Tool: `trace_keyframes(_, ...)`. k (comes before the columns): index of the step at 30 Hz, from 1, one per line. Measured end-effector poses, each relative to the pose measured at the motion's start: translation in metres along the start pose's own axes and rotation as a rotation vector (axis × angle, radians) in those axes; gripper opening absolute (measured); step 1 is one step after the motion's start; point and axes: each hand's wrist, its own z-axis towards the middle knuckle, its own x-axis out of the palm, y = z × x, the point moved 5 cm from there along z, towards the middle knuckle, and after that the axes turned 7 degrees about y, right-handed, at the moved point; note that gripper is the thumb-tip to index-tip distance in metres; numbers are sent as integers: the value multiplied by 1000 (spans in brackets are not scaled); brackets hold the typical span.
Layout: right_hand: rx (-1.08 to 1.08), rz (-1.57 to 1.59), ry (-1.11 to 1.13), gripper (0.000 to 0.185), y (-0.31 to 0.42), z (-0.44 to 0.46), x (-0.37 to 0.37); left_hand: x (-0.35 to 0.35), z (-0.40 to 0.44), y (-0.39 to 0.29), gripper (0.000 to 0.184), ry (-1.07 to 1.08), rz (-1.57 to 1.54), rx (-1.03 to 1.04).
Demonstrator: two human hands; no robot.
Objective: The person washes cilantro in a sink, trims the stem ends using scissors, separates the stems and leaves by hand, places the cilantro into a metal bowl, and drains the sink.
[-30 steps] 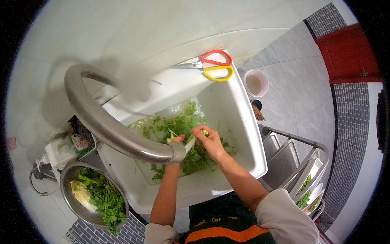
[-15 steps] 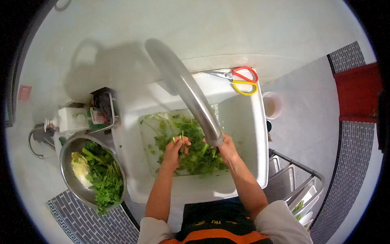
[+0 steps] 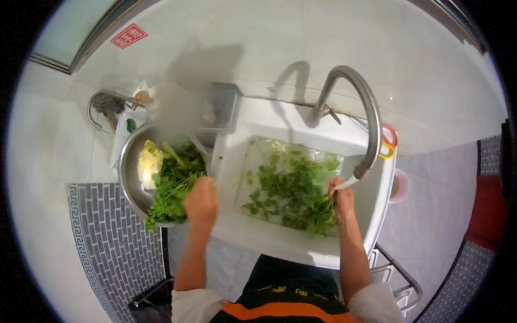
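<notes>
The left hand [image 3: 201, 205], blurred, is at the right-hand edge of a steel bowl [image 3: 132, 180] holding a piece of cabbage [image 3: 151, 166] and leafy greens [image 3: 173, 196]; whether its fingers grip anything, I cannot tell. The right hand [image 3: 342, 200] is closed around cilantro-like herbs [image 3: 293, 185], which spread across the white sink [image 3: 258, 240], beneath water from the curved faucet [image 3: 370, 107].
</notes>
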Motion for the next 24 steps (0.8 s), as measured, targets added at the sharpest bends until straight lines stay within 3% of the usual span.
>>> trace_keyframes(1, 72, -21, -14, 28, -5, 2, -6, -3, 5, 39, 16, 130, 139, -81)
trace_keyframes(2, -1, -75, 65, 30, 2, 5, 12, 14, 18, 64, 21, 272, 246, -117)
trace_keyframes(3, -18, -55, 136, 31, 9, 4, 20, 18, 12, 73, 31, 165, 465, -58)
trace_keyframes(4, 139, -123, 29, 30, 0, 5, 20, 21, 9, 71, 41, 33, 684, -4)
trace_keyframes(5, 189, -122, 43, 31, 20, -9, 32, 27, 18, 53, 41, 34, 655, 34)
trace_keyframes(7, 179, -38, 35, 30, 5, 1, 16, 41, 25, -3, 56, 261, -78, 193)
trace_keyframes(8, 156, 50, 61, 30, -6, 7, 15, 70, 24, -22, 58, 467, -381, 83)
trace_keyframes(9, 153, 58, 49, 30, -16, 13, 11, 89, 14, -58, 64, 537, -630, 134)
trace_keyframes(10, 150, 5, 70, 31, -24, 20, 8, 103, 13, -101, 72, 563, -719, 359)
trace_keyframes(11, 147, -51, 89, 32, -28, 23, 6, 128, 11, -130, 73, 644, -674, 452)
trace_keyframes(12, 142, -41, 70, 32, -21, 21, 11, 169, 7, -149, 70, 861, -910, 376)
trace_keyframes(13, 288, -34, -37, 44, -15, 13, 18, 196, 0, -163, 68, 1085, -1137, 283)
trace_keyframes(14, 433, -21, -143, 56, -14, 7, 16, 197, -1, -170, 68, 1106, -1126, 301)
trace_keyframes(16, 225, 98, 65, 64, -9, 17, 23, 206, -9, -178, 62, 1429, -1034, 106)
trace_keyframes(18, 314, 540, 1, 68, -6, 2, 28, 201, -6, -178, 53, 1404, -1145, 90)
trace_keyframes(20, 377, 417, 48, 58, -24, -2, 13, 183, -9, -177, 44, 1388, -1083, -197)
trace_keyframes(22, -58, 6, 116, 49, -20, 1, 13, 194, -14, -179, 44, 1456, -1093, -83)
trace_keyframes(24, -89, 126, 96, 39, -33, -4, 6, 195, -18, -175, 40, 1403, -968, -128)
